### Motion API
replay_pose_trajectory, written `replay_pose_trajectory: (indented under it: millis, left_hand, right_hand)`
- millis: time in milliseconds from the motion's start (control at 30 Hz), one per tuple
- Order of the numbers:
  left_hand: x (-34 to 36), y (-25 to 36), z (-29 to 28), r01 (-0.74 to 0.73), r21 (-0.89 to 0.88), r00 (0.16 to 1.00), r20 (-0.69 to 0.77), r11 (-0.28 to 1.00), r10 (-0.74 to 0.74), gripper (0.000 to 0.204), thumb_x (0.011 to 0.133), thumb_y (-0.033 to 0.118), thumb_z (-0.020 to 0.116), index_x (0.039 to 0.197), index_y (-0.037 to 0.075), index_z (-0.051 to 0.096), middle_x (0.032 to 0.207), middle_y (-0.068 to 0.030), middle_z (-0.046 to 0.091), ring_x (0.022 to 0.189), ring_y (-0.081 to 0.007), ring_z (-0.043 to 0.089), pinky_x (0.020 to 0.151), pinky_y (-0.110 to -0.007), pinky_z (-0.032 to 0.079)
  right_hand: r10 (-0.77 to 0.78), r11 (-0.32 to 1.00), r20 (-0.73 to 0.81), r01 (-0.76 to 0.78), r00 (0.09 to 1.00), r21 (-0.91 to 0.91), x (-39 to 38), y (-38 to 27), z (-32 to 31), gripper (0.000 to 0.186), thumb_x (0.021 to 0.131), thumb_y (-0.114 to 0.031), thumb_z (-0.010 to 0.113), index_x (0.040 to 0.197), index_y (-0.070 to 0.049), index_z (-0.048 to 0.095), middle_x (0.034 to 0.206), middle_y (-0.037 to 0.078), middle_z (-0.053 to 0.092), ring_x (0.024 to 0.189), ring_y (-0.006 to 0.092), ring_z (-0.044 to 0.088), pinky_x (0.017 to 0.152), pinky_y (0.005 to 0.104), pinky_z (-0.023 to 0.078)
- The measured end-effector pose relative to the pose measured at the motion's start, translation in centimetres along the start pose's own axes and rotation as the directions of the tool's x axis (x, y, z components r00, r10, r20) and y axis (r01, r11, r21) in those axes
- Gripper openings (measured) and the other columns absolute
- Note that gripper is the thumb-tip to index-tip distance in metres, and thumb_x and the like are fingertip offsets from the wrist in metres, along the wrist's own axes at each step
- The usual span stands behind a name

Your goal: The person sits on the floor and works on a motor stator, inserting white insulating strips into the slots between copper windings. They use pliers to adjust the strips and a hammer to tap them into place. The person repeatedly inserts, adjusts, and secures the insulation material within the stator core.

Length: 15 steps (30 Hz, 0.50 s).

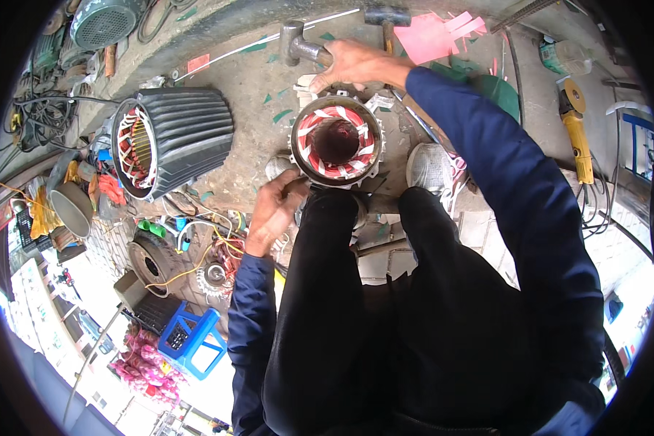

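On the littered concrete surface (254,109), your left hand (272,211) steadies the half-wound stator (336,140) while your right hand (356,64) grips a hammer (301,45), insulation apparently unfinished.

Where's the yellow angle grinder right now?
In the head view the yellow angle grinder lies on the concrete at the person's far right, beyond the right sleeve and well right of the stator being worked on.
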<state>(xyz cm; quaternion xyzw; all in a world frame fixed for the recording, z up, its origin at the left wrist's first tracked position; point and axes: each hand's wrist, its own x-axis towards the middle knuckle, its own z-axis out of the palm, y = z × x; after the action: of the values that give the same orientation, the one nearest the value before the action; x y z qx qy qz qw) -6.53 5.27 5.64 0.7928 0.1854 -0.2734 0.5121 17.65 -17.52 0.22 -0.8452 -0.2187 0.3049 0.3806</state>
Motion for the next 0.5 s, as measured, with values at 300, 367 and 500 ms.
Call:
replay_pose_trajectory:
  millis: [300,367,500]
  left_hand:
    - [-5.1,7.6,-9.8,-0.788,-0.279,0.607,-0.5,0.548,0.618,0.039,0.105,0.032,0.05,0.074,0.009,0.054,0.058,-0.0007,0.051,0.042,-0.0125,0.041,0.043,-0.027,0.035]
    - [-8.0,10.9,-11.0,-0.841,-0.403,0.537,-0.545,0.361,0.644,0.045,0.112,0.03,0.038,0.07,0.016,0.044,0.053,0.0027,0.043,0.041,-0.0108,0.037,0.045,-0.028,0.031]
    - [-10.0,14.8,-9.7,-0.827,-0.546,0.431,-0.467,0.132,0.772,0.043,0.112,0.031,0.038,0.072,0.017,0.044,0.053,0.001,0.048,0.039,-0.0117,0.041,0.045,-0.028,0.033]
  right_hand:
    - [0.142,0.909,-0.44,0.059,0.887,0.413,-11.7,-0.7,0.9,0.046,0.099,-0.039,0.073,0.111,0.004,0.062,0.071,0.008,0.065,0.053,0.0173,0.065,0.053,0.0361,0.053]
    - [0.223,0.802,-0.438,0.092,0.871,0.591,-15.8,-2.4,2.4,0.035,0.102,-0.029,0.071,0.111,0.001,0.057,0.061,0.001,0.056,0.043,0.0094,0.052,0.045,0.0272,0.044]
    - [0.34,0.623,-0.241,-0.025,0.909,0.782,-20.4,-4.5,4.1,0.028,0.103,-0.022,0.071,0.108,0.003,0.059,0.063,0.001,0.058,0.045,0.0101,0.054,0.044,0.0293,0.045]
